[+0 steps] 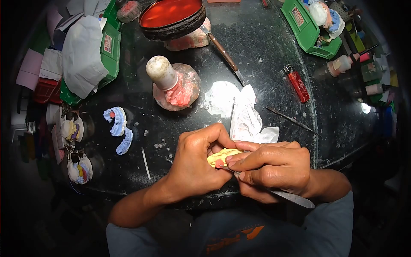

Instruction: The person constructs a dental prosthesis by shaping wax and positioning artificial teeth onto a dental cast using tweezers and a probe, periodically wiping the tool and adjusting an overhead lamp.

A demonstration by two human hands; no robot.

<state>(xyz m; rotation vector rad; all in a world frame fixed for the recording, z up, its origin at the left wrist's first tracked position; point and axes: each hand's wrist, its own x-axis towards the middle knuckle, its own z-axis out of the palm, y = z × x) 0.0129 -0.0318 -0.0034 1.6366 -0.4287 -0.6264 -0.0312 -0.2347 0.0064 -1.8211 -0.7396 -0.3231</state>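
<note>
Yellow cast (227,153) pinched in left hand (195,160), right hand (278,167) pinching a metal tool (295,199) by the pink blob (219,163); shaping it, I'd guess, next move needs steadiness.

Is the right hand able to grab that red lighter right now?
Probably not while full: the right hand is gripping a metal tool. Once freed, it likely could; only a thin tool, lying flat, seems between it and the red lighter.
</note>
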